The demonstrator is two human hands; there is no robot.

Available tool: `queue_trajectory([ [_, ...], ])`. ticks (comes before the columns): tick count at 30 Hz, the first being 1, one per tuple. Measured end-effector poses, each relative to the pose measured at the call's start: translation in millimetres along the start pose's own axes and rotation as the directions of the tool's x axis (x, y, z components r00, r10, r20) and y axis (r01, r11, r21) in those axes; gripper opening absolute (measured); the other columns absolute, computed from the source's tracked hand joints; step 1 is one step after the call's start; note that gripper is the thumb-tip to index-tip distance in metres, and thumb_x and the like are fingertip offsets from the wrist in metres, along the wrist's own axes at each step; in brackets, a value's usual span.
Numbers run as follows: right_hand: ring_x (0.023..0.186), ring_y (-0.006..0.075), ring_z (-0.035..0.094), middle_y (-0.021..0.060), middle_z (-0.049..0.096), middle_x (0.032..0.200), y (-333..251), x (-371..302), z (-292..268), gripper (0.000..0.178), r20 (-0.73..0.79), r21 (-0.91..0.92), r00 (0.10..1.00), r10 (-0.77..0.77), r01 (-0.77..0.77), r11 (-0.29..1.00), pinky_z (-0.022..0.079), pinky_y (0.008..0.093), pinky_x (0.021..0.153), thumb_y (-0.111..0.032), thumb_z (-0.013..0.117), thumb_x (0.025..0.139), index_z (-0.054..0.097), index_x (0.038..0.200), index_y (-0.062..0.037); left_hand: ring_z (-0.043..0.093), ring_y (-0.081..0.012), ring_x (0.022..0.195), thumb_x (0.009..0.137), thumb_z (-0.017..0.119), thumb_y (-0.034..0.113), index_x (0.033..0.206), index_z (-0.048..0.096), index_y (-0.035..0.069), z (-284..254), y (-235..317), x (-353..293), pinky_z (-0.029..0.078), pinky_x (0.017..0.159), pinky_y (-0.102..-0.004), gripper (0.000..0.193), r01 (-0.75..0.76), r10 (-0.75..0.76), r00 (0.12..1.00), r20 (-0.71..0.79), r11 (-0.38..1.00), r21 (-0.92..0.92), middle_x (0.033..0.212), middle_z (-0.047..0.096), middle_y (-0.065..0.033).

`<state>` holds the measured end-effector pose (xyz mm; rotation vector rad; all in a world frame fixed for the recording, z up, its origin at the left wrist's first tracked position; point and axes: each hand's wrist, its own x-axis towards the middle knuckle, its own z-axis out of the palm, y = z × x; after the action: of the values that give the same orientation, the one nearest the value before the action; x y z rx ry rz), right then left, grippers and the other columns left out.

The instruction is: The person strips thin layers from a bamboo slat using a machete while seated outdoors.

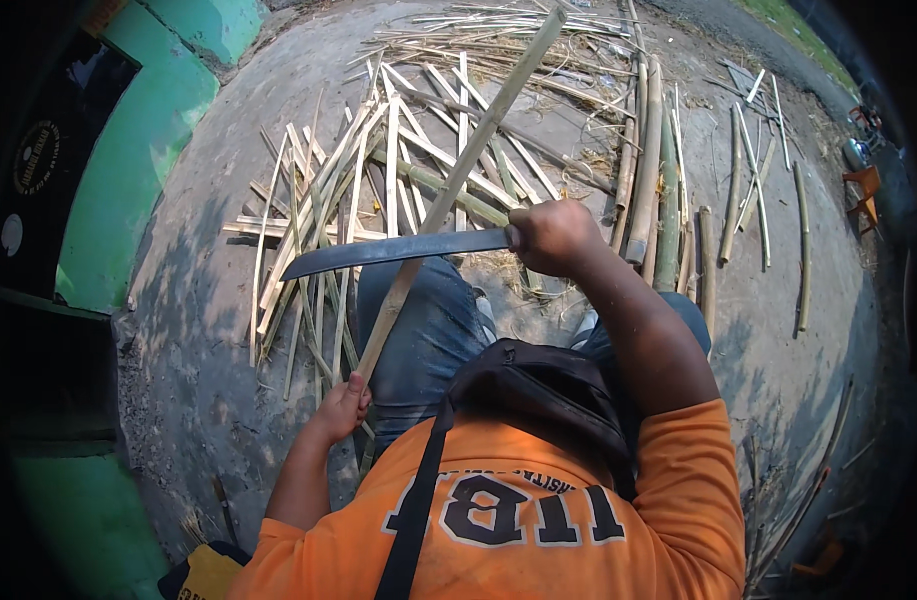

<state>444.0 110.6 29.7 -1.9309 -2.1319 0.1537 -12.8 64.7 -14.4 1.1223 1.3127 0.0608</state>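
Left hand [342,408], at 7 o'clock: wrapped round near end of bamboo strip [467,165].
Bamboo strip, running 7 to 1 o'clock: likely light, springy, perhaps splintery-edged; best held near an end.
Long knife [378,252], tip toward 9 o'clock, crossing strip, contact unclear: likely stiff, weighty; hold by butt end only.
Right hand [555,237], at 2 o'clock: clenched on knife's butt.

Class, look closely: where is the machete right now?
In the head view, the machete is left of centre, gripped by the right hand and pointing left across the bamboo strip held in the left hand.
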Motion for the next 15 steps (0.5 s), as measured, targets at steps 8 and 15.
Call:
queue_trajectory([
  [8, 0.084, 0.0400, 0.070, 0.0186, 0.072, 0.084, 58, 4, 15, 0.019, -0.079, 0.147, 0.952, 0.295, -0.282, 0.948, 0.057, 0.0525, 0.077, -0.026, 0.062, 0.092, 0.077, 0.094, -0.0158, 0.033, -0.0096, 0.051, 0.100, 0.032, 0.080, 0.077, 0.045, 0.014, 1, 19, -4, 0.028, 0.049, -0.0267, 0.071, 0.075, -0.072, 0.996, 0.053, 0.995, -0.060, 0.062, 0.038, 0.0036],
  [15, 0.070, 0.0395, 0.068, 0.0144, 0.068, 0.072, 3, 0, 3, 0.016, -0.056, 0.053, 0.998, -0.012, 0.015, 0.998, 0.054, 0.0527, 0.066, -0.024, 0.063, 0.091, 0.068, 0.083, -0.0116, 0.036, -0.0102, 0.053, 0.099, 0.033, 0.082, 0.077, 0.047, 0.012, -1, -8, 7, 0.031, 0.050, -0.0268, 0.074, -0.030, 0.031, 0.999, 0.015, 0.999, -0.016, 0.063, 0.041, 0.0026],
])
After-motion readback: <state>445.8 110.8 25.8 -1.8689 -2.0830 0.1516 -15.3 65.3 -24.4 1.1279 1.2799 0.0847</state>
